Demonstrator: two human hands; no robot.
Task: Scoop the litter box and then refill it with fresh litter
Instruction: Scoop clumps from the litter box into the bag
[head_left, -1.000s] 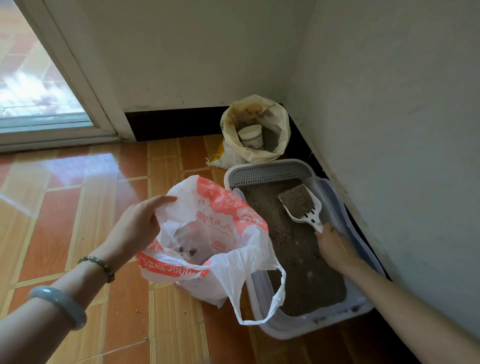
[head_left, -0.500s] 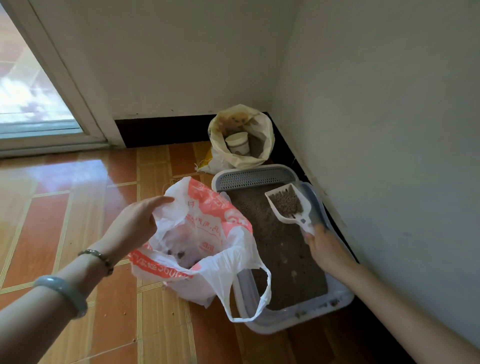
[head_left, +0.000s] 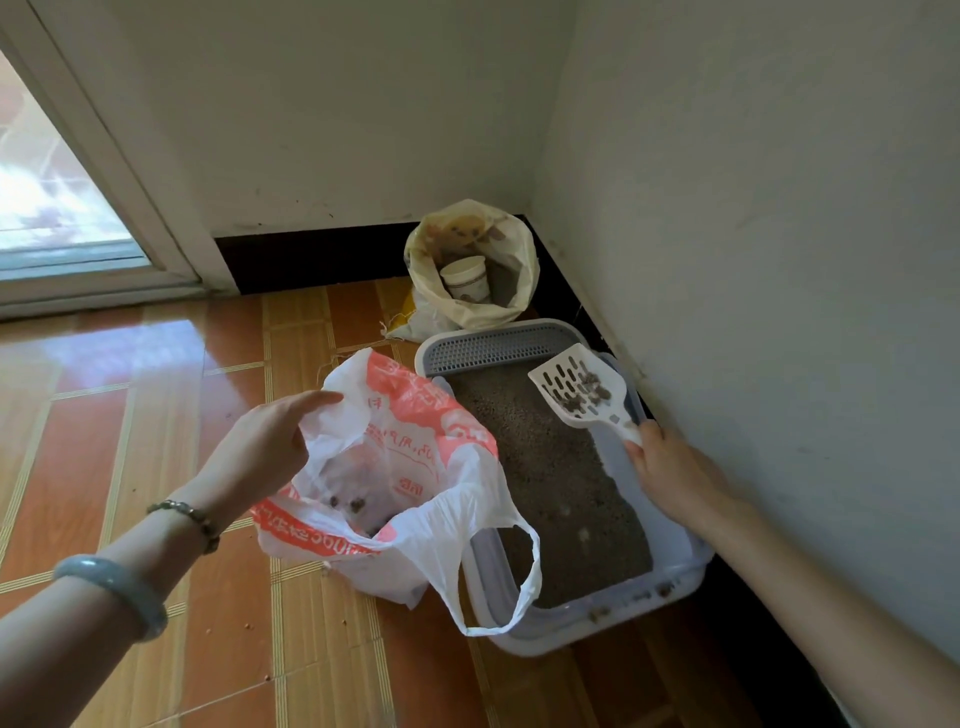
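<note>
Sifted to clumps, the scoop (head_left: 576, 387) gripped by my right hand (head_left: 670, 467) hangs frame-right of the bag (head_left: 457, 431) my left hand (head_left: 265, 447) pinches open.

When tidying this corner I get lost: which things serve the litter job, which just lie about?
Job: scoop, held by right hand; litter box; plastic bag, held open by left hand; sack with cup, likely fresh litter.
Lying about: crumbs on floor tiles.
</note>
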